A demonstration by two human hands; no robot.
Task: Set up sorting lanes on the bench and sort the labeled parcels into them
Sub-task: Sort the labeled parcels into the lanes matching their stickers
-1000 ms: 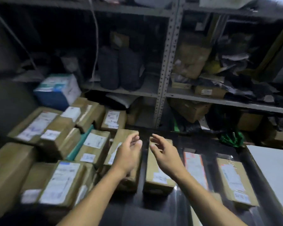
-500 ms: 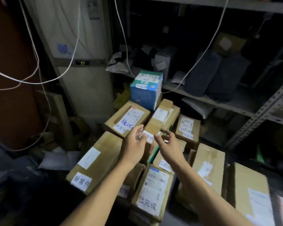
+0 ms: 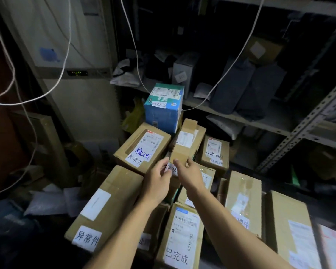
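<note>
Both hands, left hand and right hand, close their fingertips on the near end of a slim brown box, wedged between tightly packed parcels; blue box stands just behind.

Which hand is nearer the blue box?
Right, narrowly. The right hand reaches up the small carton just below the blue box; the left hand sits lower and further left, by the same carton.
</note>
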